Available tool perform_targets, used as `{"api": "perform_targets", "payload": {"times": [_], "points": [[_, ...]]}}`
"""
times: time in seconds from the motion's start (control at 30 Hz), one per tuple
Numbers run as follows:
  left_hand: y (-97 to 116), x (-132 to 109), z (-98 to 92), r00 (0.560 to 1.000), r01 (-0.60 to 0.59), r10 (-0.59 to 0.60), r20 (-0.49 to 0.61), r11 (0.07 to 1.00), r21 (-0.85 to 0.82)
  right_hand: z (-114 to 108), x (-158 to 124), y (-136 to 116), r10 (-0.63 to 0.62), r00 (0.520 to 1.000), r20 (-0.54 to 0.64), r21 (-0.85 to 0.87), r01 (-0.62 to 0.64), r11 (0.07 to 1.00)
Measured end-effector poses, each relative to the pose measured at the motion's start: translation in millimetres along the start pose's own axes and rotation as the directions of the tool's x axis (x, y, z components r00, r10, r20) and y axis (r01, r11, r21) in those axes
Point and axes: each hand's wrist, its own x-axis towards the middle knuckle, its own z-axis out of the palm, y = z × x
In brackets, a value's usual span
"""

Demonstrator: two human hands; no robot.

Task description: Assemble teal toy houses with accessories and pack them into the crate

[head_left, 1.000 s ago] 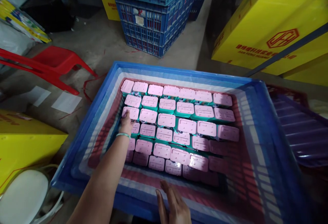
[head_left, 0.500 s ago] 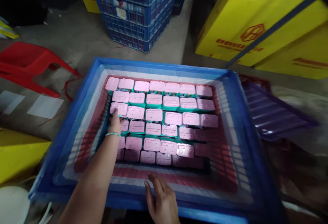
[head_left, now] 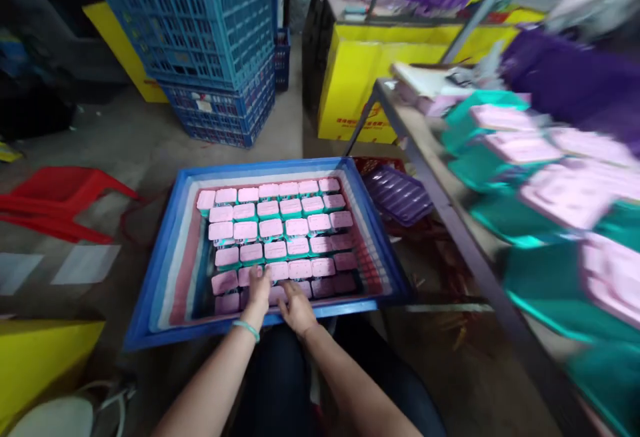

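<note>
A blue crate (head_left: 165,250) on the floor in front of me holds several rows of pink-lidded teal boxes (head_left: 273,229). My left hand (head_left: 259,290), with a green bracelet on the wrist, rests palm down on the boxes of the nearest row, fingers stretched forward. My right hand (head_left: 296,305) lies beside it on the same near row, fingers extended over the lids. Neither hand grips anything that I can see. My dark-trousered knees (head_left: 280,383) show below the crate.
A table (head_left: 450,223) at the right carries more pink-and-teal boxes (head_left: 550,183), blurred. A purple tray (head_left: 397,193) lies under it beside the crate. Stacked blue crates (head_left: 210,37) stand behind, a red stool (head_left: 55,200) lies at left, yellow cartons (head_left: 360,77) farther back.
The view pulled back and swung right, revealing the table. My left hand came from the crate's far left rows to the near row; my right hand moved from the rim onto the boxes.
</note>
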Motion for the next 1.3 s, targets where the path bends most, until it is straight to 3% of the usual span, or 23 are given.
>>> {"api": "perform_targets", "payload": {"times": [0.1,0.17,0.23,0.33,0.43,0.53,0.6,0.7,0.8,0.9,1.0,1.1,1.2,1.3], "points": [[-2.2,-66.7,31.1,0.984,-0.135,0.117,0.133,0.982,0.135,-50.4,-24.5,-13.9,0.082,0.988,-0.129,0.016,-0.080,0.997],[8.4,-102.5,60.3,0.944,-0.233,0.180,0.277,0.957,0.173,-97.0,-41.6,-25.4,0.117,0.970,-0.215,0.016,-0.117,0.993],[24.8,-137.0,97.4,0.860,-0.378,0.274,0.430,0.909,0.177,-152.9,-61.8,-39.6,0.157,0.952,-0.262,-0.007,-0.164,0.986],[49.5,-198.7,157.4,0.679,-0.592,0.415,0.606,0.797,0.118,-243.7,-110.4,-70.4,0.174,0.951,-0.256,-0.079,-0.200,0.977],[64.6,-262.7,216.7,0.550,-0.703,0.488,0.678,0.708,0.060,-326.5,-174.5,-99.7,0.133,0.952,-0.274,-0.174,-0.185,0.967],[69.8,-314.8,275.4,0.456,-0.791,0.555,0.695,0.612,0.031,-386.9,-232.0,-111.2,0.191,0.876,-0.444,-0.233,-0.318,0.919],[70.6,-340.1,308.6,0.431,-0.819,0.532,0.729,0.570,0.068,-411.1,-261.2,-109.5,0.254,0.809,-0.530,-0.249,-0.435,0.865],[74.1,-358.1,339.9,0.481,-0.806,0.433,0.763,0.561,0.189,-430.3,-291.5,-99.5,0.323,0.771,-0.548,-0.257,-0.523,0.812],[85.3,-349.6,345.4,0.523,-0.771,0.392,0.757,0.596,0.224,-444.5,-306.9,-87.3,0.352,0.772,-0.529,-0.275,-0.548,0.790],[104.1,-326.2,328.4,0.552,-0.723,0.317,0.771,0.642,0.254,-460.4,-304.2,-75.2,0.361,0.775,-0.518,-0.334,-0.573,0.749],[126.6,-304.7,295.2,0.571,-0.651,0.178,0.802,0.693,0.310,-470.6,-283.2,-63.1,0.211,0.855,-0.474,-0.490,-0.455,0.743],[148.9,-291.3,254.8,0.557,-0.583,0.051,0.829,0.735,0.346,-470.7,-254.7,-52.7,0.089,0.951,-0.295,-0.631,-0.264,0.729],[166.7,-282.3,216.0,0.531,-0.544,-0.022,0.847,0.758,0.360,-468.5,-232.7,-48.6,0.117,0.982,-0.149,-0.658,-0.187,0.730],[177.0,-271.9,183.3,0.517,-0.511,-0.069,0.853,0.775,0.372,-472.0,-221.0,-55.4,0.174,0.978,-0.114,-0.671,-0.205,0.712]]}}
